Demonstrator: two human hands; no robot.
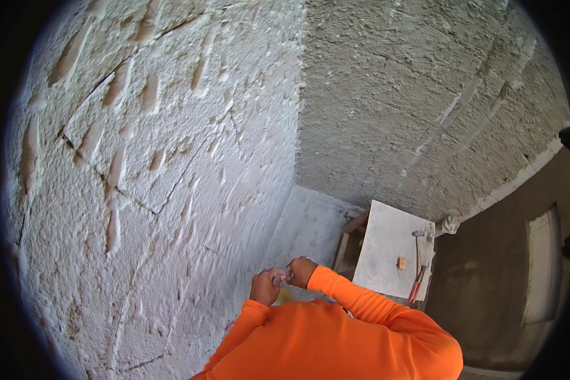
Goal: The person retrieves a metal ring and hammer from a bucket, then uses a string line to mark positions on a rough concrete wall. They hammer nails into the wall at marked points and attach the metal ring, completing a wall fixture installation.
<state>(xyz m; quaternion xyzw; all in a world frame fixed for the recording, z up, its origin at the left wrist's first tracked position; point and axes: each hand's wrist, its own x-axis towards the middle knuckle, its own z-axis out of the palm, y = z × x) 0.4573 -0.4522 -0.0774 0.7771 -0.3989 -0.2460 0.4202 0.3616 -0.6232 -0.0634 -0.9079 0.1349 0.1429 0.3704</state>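
My left hand (pixel 265 287) and my right hand (pixel 303 270) are closed close together in front of my chest, beside the rough white wall (pixel 190 152). The fingers of both meet over a small pale patch; whether it is a thin object or only fingertips I cannot make out. Orange sleeves cover both my arms. Just below the hands a bit of something yellow (pixel 286 296) shows, mostly hidden by my body.
Ahead to the right stands a table with a pale board top (pixel 386 247). On it lie a hammer (pixel 418 244), a red-handled tool (pixel 417 285) and a small orange-yellow item (pixel 401 263). A rough grey wall (pixel 373 107) meets the gouged, cracked white wall in a corner.
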